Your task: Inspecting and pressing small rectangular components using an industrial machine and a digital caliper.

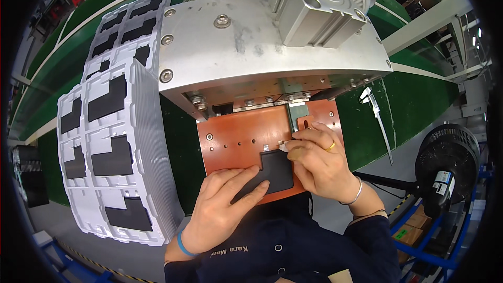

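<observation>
A black L-shaped sheet (277, 170) lies on the orange base plate (230, 149) of a metal press, at the edge nearest me. My left hand (222, 199) holds the sheet down on its left side, with fingers along the edge and thumb on the surface. At the sheet's upper right corner, my right hand (319, 160) has thumb and fingers pinched together. A small white piece (283, 146) shows at those fingertips; its kind is unclear. A small silvery tab (266, 148) stands by the sheet's top edge. Beyond the right fingers is a slotted orange block (305, 122).
The press's silver housing (220, 47), topped by a cylinder (319, 10), overhangs the plate. Stacked white trays (141, 141) bearing black L-shaped sheets stand at left, more trays behind. A caliper (376, 112) lies on the green table (419, 94) at right, near a black fan (448, 157).
</observation>
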`<state>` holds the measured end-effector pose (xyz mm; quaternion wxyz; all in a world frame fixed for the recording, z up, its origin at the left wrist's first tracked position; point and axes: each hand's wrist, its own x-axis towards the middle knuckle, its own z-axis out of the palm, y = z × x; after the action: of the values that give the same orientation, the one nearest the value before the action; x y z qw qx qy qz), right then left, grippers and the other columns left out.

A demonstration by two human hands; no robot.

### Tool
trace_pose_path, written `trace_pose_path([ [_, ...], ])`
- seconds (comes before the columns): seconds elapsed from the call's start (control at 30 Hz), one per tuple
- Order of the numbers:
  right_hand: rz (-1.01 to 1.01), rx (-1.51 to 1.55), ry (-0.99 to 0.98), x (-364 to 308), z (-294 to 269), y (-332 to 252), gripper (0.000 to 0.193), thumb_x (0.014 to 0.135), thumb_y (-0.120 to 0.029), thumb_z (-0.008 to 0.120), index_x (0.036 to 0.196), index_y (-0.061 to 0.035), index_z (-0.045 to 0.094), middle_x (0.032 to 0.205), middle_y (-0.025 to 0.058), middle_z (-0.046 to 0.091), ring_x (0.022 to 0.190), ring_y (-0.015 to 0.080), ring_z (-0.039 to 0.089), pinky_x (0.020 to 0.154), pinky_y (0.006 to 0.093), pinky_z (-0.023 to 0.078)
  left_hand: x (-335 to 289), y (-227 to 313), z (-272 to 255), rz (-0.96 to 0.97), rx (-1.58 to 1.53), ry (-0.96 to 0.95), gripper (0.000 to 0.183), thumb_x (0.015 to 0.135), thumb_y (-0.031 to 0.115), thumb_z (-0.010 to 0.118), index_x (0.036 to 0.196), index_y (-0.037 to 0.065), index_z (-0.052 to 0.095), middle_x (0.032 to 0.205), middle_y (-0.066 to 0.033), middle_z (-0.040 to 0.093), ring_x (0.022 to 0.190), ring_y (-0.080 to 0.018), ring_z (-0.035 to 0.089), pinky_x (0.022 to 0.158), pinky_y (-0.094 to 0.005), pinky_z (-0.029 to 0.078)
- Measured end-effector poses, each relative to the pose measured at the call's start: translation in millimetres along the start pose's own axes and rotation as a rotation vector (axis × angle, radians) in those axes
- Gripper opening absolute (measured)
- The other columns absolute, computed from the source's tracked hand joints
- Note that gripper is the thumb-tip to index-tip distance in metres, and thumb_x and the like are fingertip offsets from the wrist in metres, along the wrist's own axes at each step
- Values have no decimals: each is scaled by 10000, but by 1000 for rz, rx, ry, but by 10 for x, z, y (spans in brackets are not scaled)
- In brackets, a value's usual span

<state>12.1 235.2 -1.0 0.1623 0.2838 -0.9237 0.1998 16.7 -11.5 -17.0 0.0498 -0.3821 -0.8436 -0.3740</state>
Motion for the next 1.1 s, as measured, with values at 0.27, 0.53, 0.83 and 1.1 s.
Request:
trace_pose_path([
  [0.27, 90, -75, 99, 91, 29, -20, 246, 772, -12, 678, 1012, -64, 674, 1219, 88, 683, 1169, 299, 589, 1042, 453, 440, 25, 23, -37, 22, 27, -23, 380, 725, 101, 685, 1096, 71, 761, 1241, -155, 652, 1073, -284, 596, 926, -390, 497],
  [0.53, 132, 114, 81, -210, -147, 62, 299, 769, -61, 776, 1056, -55, 692, 1272, 105, 653, 1131, 311, 601, 950, 399, 495, 167, 13, -41, -42, 29, 60, 366, 724, 57, 753, 1088, 93, 771, 1211, -143, 664, 1046, -290, 600, 898, -379, 510],
  [0.83, 91, 46, -111, -200, -156, 59, 437, 793, -234, 782, 1203, -109, 698, 1377, 34, 594, 1231, 242, 531, 940, 363, 478, 460, -114, 19, -88, 81, 65, 377, 706, 78, 815, 1080, 111, 783, 1227, -81, 683, 1043, -267, 607, 878, -355, 519],
  [1.1, 109, 32, -208, -221, -149, 69, 478, 834, -323, 747, 1259, -114, 681, 1426, 12, 569, 1304, 224, 469, 1034, 396, 431, 544, -172, 31, -146, 85, 59, 342, 714, 103, 814, 1055, 128, 799, 1229, -73, 705, 1050, -258, 612, 882, -347, 519],
])
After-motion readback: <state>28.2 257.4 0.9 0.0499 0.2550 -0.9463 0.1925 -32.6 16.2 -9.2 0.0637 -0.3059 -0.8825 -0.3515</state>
